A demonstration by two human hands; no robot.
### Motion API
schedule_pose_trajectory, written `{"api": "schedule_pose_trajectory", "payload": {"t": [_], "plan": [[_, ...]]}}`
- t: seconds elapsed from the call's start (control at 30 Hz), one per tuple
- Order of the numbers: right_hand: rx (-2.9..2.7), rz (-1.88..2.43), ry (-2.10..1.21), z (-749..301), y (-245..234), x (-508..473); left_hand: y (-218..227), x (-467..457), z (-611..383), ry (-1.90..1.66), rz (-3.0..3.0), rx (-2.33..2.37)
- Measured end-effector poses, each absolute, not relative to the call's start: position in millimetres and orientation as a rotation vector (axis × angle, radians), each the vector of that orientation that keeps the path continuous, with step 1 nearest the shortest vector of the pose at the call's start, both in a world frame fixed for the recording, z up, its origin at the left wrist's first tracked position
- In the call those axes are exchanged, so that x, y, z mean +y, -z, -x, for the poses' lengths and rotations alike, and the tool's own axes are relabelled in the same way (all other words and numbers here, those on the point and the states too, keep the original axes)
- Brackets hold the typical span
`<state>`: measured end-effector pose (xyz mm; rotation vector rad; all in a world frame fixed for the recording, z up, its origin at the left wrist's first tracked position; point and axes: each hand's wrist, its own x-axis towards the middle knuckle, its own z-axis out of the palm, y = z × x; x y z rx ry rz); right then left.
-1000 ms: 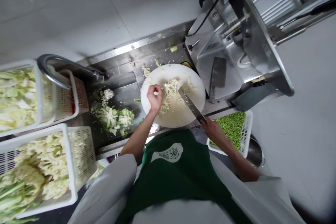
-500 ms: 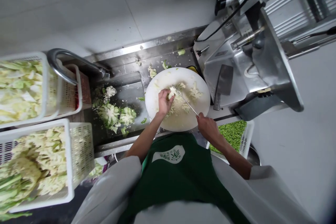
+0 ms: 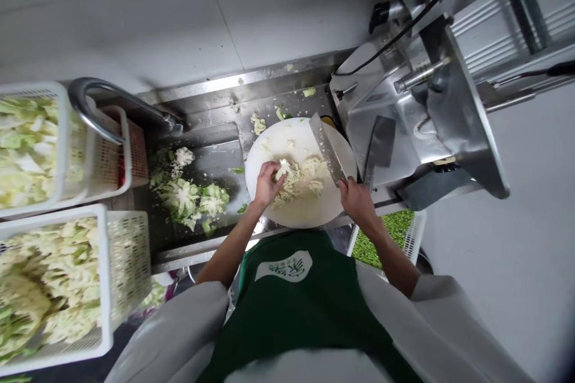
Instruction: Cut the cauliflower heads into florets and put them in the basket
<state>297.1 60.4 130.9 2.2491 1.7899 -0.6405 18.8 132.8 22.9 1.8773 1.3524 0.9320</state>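
Observation:
A round white cutting board lies on the steel counter with a heap of chopped cauliflower on it. My left hand pinches a cauliflower floret at the heap's left side. My right hand grips the handle of a cleaver, whose broad blade is lifted and tilted over the right half of the board, beside the heap.
Cauliflower pieces lie in the steel sink under a curved tap. White crates of cut cauliflower and cabbage stand at the left. A slicing machine with a second cleaver stands right. A crate of green bits sits lower right.
My right hand has lifted the cleaver from its low position across the heap and turned the blade up to the right. My left hand stayed at the heap, holding a floret.

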Motion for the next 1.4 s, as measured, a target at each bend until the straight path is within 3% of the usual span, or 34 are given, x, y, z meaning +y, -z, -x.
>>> {"api": "schedule_pose_trajectory", "payload": {"t": [0.87, 1.17, 1.4], "plan": [[1.773, -2.261, 0.821, -231.1, -87.3, 123.9, -5.4, 114.6, -21.6, -1.010, -1.814, 1.450], [1.884, -2.335, 0.700, -223.9, -122.8, 112.1, 0.7, 109.2, -6.3, -1.163, -1.661, 1.509], [2.176, -2.129, 0.819, -169.5, -127.5, 102.5, 1.0, 87.6, -3.6, -1.298, -1.414, 1.529]]}}
